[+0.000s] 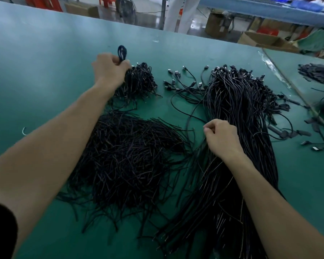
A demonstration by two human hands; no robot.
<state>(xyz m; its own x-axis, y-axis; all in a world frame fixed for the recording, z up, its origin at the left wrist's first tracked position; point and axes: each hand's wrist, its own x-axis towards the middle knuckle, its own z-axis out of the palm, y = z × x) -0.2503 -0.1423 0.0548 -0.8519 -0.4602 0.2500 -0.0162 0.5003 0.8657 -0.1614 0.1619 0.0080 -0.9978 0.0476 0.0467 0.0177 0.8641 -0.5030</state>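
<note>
My left hand (108,69) reaches far across the green table (36,71) and grips a folded black cable bundle (122,52) whose loop sticks up above my fist. Right beside it lies a small heap of bundled cables (140,81). My right hand (221,137) is curled over the long pile of black USB cables (239,109) and pinches a thin cable (192,116) that arcs away to the left. A big loose heap of short black ties (127,157) lies between my arms.
Several loose cables with plugs (183,81) lie spread at the middle back. More black cables (318,73) lie on the adjoining table at the right. Behind the table edge stand cardboard boxes (266,41) and a person in white trousers (178,15).
</note>
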